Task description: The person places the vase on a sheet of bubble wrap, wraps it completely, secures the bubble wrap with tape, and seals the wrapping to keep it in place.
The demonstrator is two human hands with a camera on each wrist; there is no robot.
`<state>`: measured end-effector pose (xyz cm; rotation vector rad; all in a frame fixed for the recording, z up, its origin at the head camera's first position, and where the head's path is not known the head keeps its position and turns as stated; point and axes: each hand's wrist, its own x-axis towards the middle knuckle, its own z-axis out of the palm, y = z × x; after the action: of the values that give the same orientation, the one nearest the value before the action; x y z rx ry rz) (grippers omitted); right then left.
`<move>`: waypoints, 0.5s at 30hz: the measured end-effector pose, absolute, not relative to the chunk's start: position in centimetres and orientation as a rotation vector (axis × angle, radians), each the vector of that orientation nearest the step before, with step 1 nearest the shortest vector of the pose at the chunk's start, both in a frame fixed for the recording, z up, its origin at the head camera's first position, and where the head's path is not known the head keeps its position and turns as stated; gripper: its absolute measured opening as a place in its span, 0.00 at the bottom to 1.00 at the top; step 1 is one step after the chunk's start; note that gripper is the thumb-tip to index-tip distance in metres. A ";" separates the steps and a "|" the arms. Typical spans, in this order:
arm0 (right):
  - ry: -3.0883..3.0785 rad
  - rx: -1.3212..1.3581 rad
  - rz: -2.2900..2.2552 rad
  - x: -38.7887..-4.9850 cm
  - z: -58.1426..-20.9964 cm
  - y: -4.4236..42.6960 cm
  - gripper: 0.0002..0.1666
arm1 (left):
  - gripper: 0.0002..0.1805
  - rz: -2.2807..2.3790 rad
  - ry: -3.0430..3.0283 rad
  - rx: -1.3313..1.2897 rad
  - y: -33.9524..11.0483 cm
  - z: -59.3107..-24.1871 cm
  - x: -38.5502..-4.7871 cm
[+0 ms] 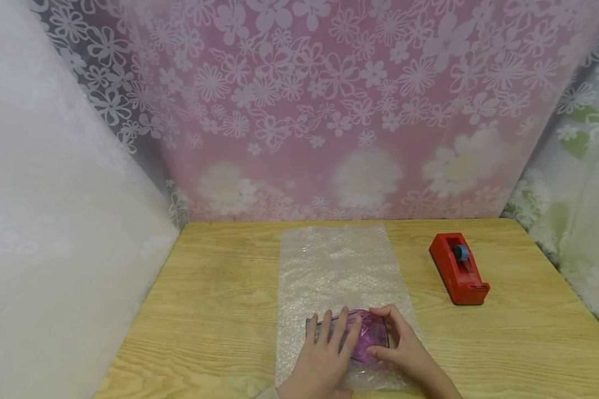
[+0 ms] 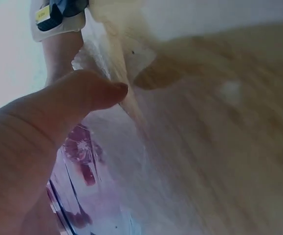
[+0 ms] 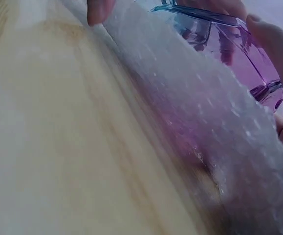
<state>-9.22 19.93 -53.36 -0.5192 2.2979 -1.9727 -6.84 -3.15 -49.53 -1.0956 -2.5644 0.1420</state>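
- The left hand (image 1: pixel 324 354), its fingers spread over the glass vessel (image 1: pixel 369 335), hides much of the vessel's middle; how firmly it presses I cannot tell.
- The right hand (image 1: pixel 404 349) pinches the vessel's purple end between thumb and fingers, covering part of it.
- Both forearms are cut off by the head view's lower edge; the left wrist view is dim and blurred, and a dark device (image 2: pixel 58 14) with a yellow label is cropped at its top.
- The vessel lies on its side on the near part of the bubble wrap (image 1: pixel 339 271): clear and faceted, purple at the right end, bluish toward the rim at the left.
- The wrap runs lengthwise over a yellowish wood-grain table (image 1: pixel 219 305); the right wrist view shows its near edge lifted.
- A red tape dispenser (image 1: pixel 459 269) with a bluish roll (image 1: pixel 461 253) stands right of the wrap, apart from it.
- Behind hangs a pink flowered curtain (image 1: pixel 289 83); pale cloth (image 1: pixel 55 221) covers the left side.
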 end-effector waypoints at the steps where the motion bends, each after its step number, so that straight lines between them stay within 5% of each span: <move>1: 2.291 -0.511 -1.973 -9.2 -53.4 19.9 0.36 | 0.80 0.145 -2.582 -1.094 -3.1 -49.5 -6.9; 15: 2.327 -0.525 -1.940 -9.2 -53.4 19.5 0.37 | 0.76 -0.030 -2.730 -1.082 -3.2 -50.0 -7.8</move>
<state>-9.23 19.46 -53.43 -0.5253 2.3274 -1.9402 -7.85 -3.24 -49.96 -1.0817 -2.7300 -0.0298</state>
